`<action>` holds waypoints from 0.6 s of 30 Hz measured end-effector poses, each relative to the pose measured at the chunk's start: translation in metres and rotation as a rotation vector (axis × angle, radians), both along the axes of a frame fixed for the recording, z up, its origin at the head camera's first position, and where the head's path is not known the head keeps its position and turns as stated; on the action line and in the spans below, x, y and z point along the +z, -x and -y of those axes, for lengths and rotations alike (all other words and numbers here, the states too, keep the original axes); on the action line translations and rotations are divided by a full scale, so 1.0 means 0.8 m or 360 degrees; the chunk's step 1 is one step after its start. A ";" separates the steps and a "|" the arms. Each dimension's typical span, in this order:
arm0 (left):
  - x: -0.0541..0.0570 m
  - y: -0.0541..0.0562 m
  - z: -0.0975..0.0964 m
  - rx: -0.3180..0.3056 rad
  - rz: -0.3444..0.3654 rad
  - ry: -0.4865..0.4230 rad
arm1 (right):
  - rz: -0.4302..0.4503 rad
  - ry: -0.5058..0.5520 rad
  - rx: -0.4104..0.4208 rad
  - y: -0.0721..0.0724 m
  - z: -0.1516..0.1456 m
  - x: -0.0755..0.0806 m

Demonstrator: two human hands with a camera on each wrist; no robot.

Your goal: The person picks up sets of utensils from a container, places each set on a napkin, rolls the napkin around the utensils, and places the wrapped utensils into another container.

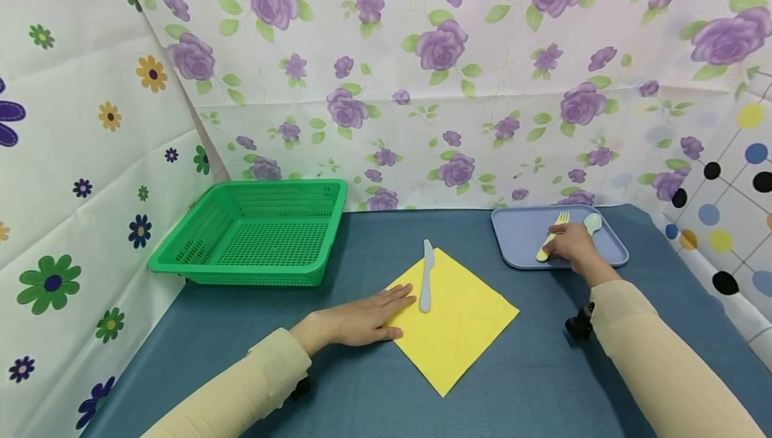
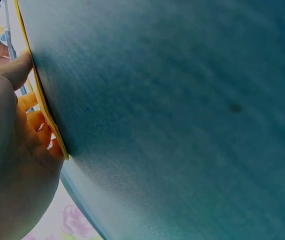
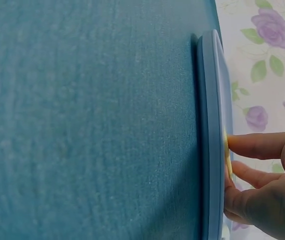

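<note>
My left hand (image 1: 368,317) rests with straight fingers on the left edge of a yellow square napkin (image 1: 464,317), which lies cornerwise on the table. A grey knife (image 1: 427,277) lies on the napkin just past those fingertips, its blade pointing away. Over at the right, my right hand (image 1: 571,245) pinches a pale yellow fork (image 1: 543,253) on the blue-grey tray (image 1: 512,237). The fork's tines point away and its middle is hidden by the fingers. Beside that hand, a pale green spoon (image 1: 593,222) lies on the tray. In the right wrist view, thumb and fingers close on the fork's yellow edge (image 3: 227,150).
A green perforated basket (image 1: 322,260) stands at the back left of the blue tablecloth (image 1: 356,384). Behind the table hangs a flowered curtain (image 1: 386,110), with patterned sheets at both sides. A dark wrist device (image 1: 580,323) sits under the right sleeve.
</note>
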State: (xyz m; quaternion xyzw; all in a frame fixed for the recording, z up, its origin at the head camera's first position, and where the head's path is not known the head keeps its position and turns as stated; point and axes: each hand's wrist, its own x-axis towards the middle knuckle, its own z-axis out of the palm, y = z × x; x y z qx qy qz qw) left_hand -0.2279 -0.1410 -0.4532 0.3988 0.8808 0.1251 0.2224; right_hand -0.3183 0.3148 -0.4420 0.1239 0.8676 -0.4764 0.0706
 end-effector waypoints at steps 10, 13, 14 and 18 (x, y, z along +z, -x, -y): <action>0.002 -0.001 -0.001 0.0011 0.0015 -0.0009 | 0.0046 0.0136 -0.0038 0.001 -0.005 -0.001; 0.002 -0.001 -0.001 0.0007 0.0021 -0.0016 | 0.0058 0.0198 -0.0028 -0.001 -0.007 0.000; 0.002 -0.001 -0.001 0.0006 0.0024 -0.0016 | 0.0058 0.0219 -0.0021 -0.002 -0.008 0.001; 0.002 -0.001 0.000 0.0005 0.0026 -0.0015 | 0.0055 0.0271 0.0008 -0.004 -0.011 0.001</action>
